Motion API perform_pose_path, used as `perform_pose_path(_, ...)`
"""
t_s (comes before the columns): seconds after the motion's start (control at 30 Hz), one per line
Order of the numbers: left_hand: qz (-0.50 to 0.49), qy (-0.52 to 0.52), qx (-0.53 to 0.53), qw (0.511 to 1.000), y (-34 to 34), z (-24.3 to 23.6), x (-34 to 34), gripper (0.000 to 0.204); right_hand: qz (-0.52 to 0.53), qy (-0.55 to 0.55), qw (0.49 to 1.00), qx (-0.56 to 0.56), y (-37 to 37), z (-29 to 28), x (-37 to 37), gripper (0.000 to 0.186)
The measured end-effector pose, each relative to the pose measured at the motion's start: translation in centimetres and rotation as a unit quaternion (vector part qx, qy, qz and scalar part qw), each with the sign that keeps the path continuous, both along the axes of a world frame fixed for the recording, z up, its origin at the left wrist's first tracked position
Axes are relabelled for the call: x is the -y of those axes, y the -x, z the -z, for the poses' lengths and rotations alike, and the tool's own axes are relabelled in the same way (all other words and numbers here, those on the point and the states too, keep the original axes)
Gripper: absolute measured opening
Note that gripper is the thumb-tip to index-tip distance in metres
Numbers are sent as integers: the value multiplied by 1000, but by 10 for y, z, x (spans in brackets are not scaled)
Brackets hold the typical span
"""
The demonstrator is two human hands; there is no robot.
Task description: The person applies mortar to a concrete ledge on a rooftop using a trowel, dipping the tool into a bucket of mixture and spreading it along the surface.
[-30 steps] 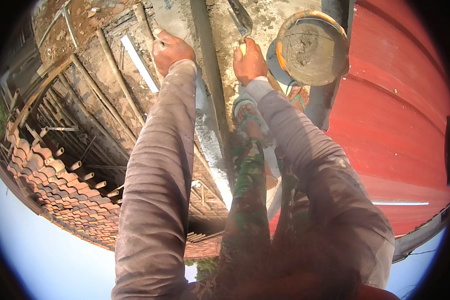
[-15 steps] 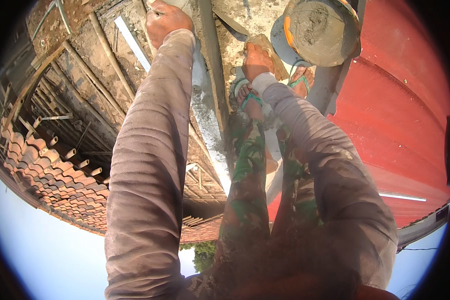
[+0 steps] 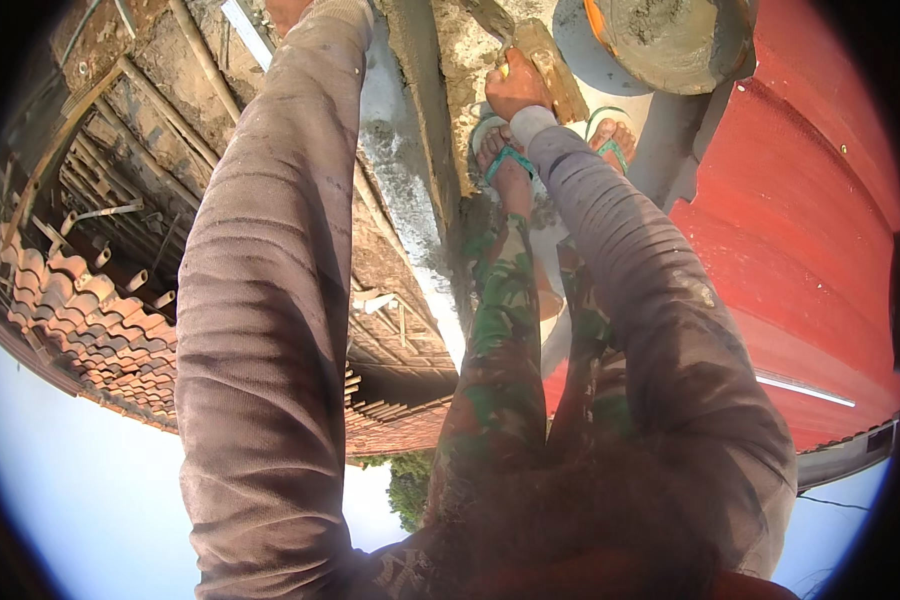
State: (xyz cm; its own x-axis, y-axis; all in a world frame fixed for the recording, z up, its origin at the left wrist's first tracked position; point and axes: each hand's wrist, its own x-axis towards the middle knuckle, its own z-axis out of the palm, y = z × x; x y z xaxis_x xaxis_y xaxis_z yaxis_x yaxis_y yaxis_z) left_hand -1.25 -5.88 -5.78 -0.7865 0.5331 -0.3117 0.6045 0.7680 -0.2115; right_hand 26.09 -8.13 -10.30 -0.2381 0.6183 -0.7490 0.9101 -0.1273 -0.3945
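My left hand (image 3: 286, 12) is at the top edge, reaching over the concrete beam (image 3: 410, 90); its fingers are out of frame, so I cannot see what they hold. My right hand (image 3: 518, 88) grips the yellow handle of a steel trowel (image 3: 492, 22), just left of a mud-caked wooden board (image 3: 558, 80). At the upper right, an orange-rimmed bucket (image 3: 675, 35) holds grey mortar. My feet, in green flip-flops (image 3: 505, 155), stand below my right hand.
Red metal roofing (image 3: 790, 230) fills the right side beside a grey edge. On the left lie bamboo poles (image 3: 200, 55), a pale strip (image 3: 247, 30), an open framed drop and terracotta roof tiles (image 3: 80, 330). Treetops and sky show at the bottom.
The whole view has shifted, so bucket and hands sit higher in the picture. My left hand has moved mostly out of frame. My right hand still has the trowel.
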Motion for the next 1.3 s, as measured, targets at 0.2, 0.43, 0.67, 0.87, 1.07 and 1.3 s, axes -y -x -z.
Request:
perform_pose_path(0.2,-31,-35,13,999,-9,-9,12,47,7,115,992,55,-28,-15,83,46)
perform_pose_path(0.43,-45,-58,21,997,-14,-14,24,45,63,167,983,48,-47,-6,142,54)
perform_pose_path(0.67,-33,-85,29,995,-22,-19,19,43,165,217,961,-46,-75,32,186,49)
perform_pose_path(0.87,-32,-103,37,993,-23,-20,16,43,359,430,807,-186,-113,-14,154,24)
perform_pose_path(1.07,-68,-151,48,985,-17,-34,47,44,322,235,865,-305,-146,-155,65,21)
perform_pose_path(1.3,-163,-331,85,925,-81,-71,184,46,23,-288,950,-117,-179,-173,-51,36)
